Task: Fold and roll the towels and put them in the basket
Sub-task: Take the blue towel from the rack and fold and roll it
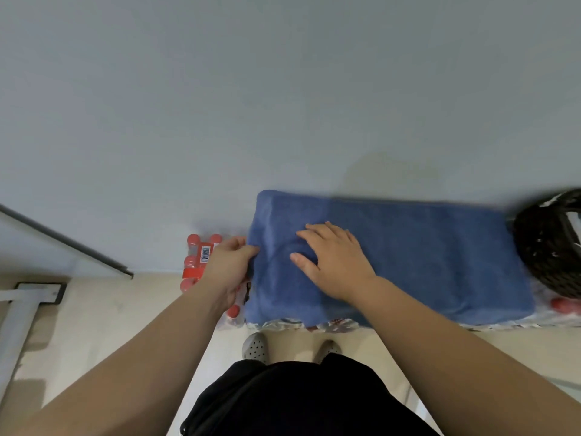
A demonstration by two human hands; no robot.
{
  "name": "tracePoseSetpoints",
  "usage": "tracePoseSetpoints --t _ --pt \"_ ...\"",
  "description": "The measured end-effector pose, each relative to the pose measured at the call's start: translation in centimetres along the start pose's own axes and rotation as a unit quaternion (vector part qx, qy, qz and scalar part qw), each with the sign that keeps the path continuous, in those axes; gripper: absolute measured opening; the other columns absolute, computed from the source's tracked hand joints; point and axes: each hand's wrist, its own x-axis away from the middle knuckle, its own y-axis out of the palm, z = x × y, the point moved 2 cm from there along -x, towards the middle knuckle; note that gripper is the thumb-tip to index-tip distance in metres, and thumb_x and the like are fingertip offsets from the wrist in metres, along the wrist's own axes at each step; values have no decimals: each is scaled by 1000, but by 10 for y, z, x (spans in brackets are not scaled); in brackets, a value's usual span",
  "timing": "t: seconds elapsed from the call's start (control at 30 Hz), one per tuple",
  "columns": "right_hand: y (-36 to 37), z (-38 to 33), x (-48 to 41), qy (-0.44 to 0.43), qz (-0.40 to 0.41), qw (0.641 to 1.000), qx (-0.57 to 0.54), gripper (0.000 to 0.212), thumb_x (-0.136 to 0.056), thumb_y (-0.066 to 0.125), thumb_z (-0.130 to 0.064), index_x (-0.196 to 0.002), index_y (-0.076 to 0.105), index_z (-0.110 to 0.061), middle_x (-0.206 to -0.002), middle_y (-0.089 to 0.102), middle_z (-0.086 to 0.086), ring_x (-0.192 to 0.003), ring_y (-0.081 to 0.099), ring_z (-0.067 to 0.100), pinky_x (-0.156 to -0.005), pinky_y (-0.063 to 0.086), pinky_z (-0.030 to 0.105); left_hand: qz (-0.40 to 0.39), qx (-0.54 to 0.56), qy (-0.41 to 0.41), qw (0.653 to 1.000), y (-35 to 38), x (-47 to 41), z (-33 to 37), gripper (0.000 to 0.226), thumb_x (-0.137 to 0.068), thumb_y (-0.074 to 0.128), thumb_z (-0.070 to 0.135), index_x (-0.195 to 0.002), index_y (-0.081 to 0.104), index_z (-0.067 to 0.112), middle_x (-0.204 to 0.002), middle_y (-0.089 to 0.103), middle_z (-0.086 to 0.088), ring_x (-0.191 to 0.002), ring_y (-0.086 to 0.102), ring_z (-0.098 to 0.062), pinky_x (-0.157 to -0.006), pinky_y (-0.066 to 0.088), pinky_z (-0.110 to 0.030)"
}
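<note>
A blue towel [424, 256] lies folded into a long flat rectangle on top of shrink-wrapped bottle packs, against a grey wall. My left hand [231, 265] grips the towel's left edge, fingers curled round it. My right hand [333, 259] lies flat on the towel just right of that edge, fingers spread and pressing down. A dark woven basket [547, 247] stands at the towel's right end, partly cut off by the frame edge.
Packs of red-capped bottles [198, 259] sit under and left of the towel. A grey wall [283, 89] rises behind. A metal frame leg [19, 322] and a slanted bar [63, 240] stand at left. My feet [256, 347] are on the beige floor.
</note>
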Motion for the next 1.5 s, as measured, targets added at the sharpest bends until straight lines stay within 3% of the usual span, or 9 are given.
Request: tracePoseSetpoints --t 0.2,0.3,0.4,0.53,0.63,0.83,1.03,1.23,1.5 --pt "-27 -19 -25 48 89 986 -134 46 -99 47 -48 -138 52 -24 -126 56 6 -118 52 29 -99 44 44 -57 -155 175 971 11 28 14 31 -90 52 10 -113 63 28 -90 73 -2 -84 70 -21 -74 58 -42" --pt "-37 -31 -37 67 71 976 -196 46 -95 56 -45 -134 57 -21 -118 65 3 -111 59 23 -92 47 35 -93 -267 259 924 22 36 14 53 -90 50 10 -135 49 39 -80 67 4 -72 63 -6 -63 48 -22" --pt "-38 -38 -45 94 56 970 -218 53 -89 64 -47 -131 59 -16 -114 68 2 -107 61 21 -82 44 30 -109 -356 307 876 33 42 14 62 -86 53 5 -141 43 32 -68 57 8 -59 55 -11 -57 43 -30" --pt "-34 -30 -50 140 67 973 -170 18 -84 66 -27 -81 61 -10 -78 62 3 -74 57 23 -63 43 34 -122 -370 334 858 32 45 12 57 -86 54 5 -136 47 31 -78 64 6 -63 58 -12 -62 49 -36" --pt "-33 -29 -51 161 82 966 -184 35 -85 59 -18 -55 41 -14 -53 44 1 -51 40 20 -46 26 32 -98 -377 310 867 23 45 10 46 -86 60 13 -128 52 27 -83 66 0 -67 58 -12 -66 49 -37" --pt "-36 -36 -59 164 128 926 -316 21 -88 61 -17 -86 68 2 -83 70 16 -81 64 31 -73 52 41 -51 -321 196 925 -5 43 -2 21 -75 71 29 -75 52 20 -62 53 6 -56 46 -10 -56 36 -26" --pt "-25 -61 -87 144 138 885 -421 20 -87 63 -20 -76 67 -4 -74 70 14 -74 66 33 -73 56 52 -22 -221 102 970 -34 54 -7 13 -76 73 10 -80 61 8 -66 56 -12 -57 50 -12 -51 43 -26" --pt "-17 -72 -95 122 115 847 -504 16 -83 66 -23 -72 67 -11 -73 71 6 -73 67 23 -72 57 55 18 -187 75 979 -52 74 -10 17 -76 75 11 -90 66 7 -90 69 -19 -81 67 -38 -73 57 -54" --pt "-40 -17 -62 124 121 791 -587 20 -89 67 -20 -69 64 -19 -70 64 -3 -75 60 17 -82 57 48 -27 -214 135 967 24 101 20 15 -79 73 8 -87 67 19 -78 68 -13 -66 64 -24 -61 56 -34"
